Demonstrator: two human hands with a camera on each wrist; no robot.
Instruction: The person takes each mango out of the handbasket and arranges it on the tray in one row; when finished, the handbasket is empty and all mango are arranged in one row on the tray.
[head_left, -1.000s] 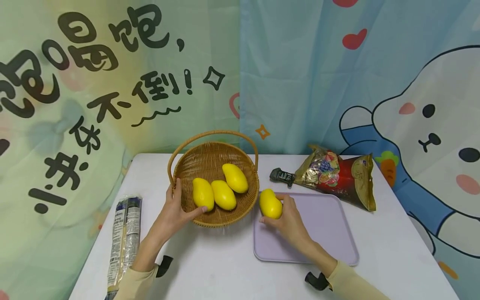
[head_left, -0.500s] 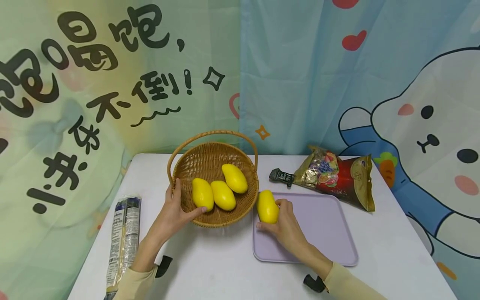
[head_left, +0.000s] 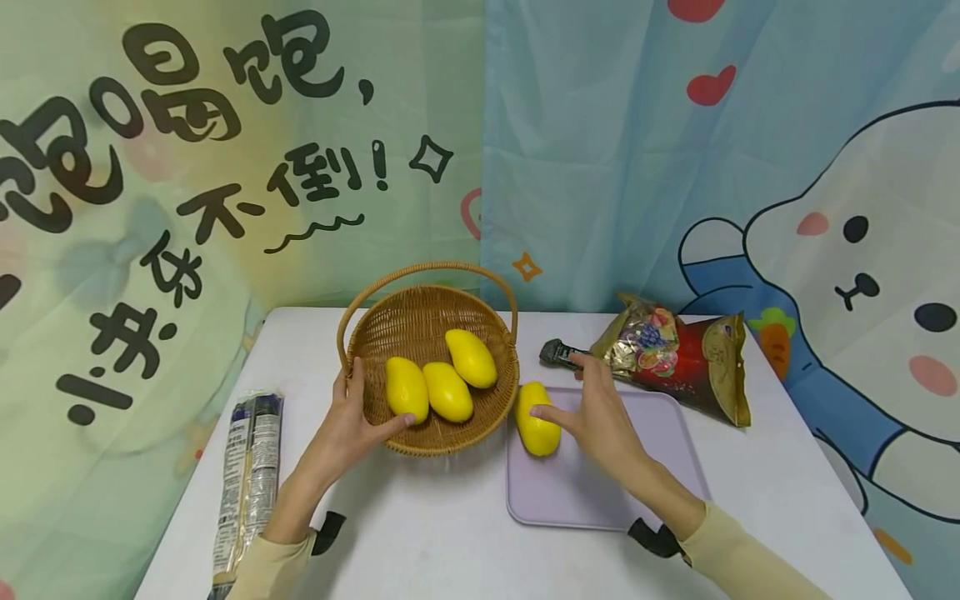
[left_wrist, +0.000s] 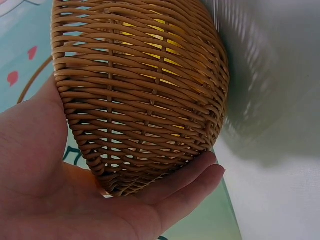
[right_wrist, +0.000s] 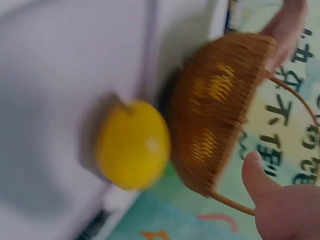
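Observation:
My left hand (head_left: 347,429) grips the side of a brown wicker basket (head_left: 427,312), thumb over the rim and fingers along the outside, as the left wrist view also shows. Inside the basket are three yellow mangoes (head_left: 447,392). Another mango (head_left: 537,433) lies at the left edge of a lilac tray (head_left: 525,500), close beside the basket. Over the tray my right hand (head_left: 609,429) is spread, its thumb in front of this mango in the head view. In the right wrist view the hand (right_wrist: 290,210) stands apart from the mango (right_wrist: 134,150), with nothing held.
Behind the tray lies a red and gold snack bag (head_left: 675,354), with a small black packet (head_left: 558,352) at its left end. A long clear-wrapped package (head_left: 247,483) lies on the table's left side. Printed curtains (head_left: 570,167) hang behind the table.
My right hand has let go of the mango, which now lies on the tray, and has opened and drawn back to the right. The left hand and basket stay in place.

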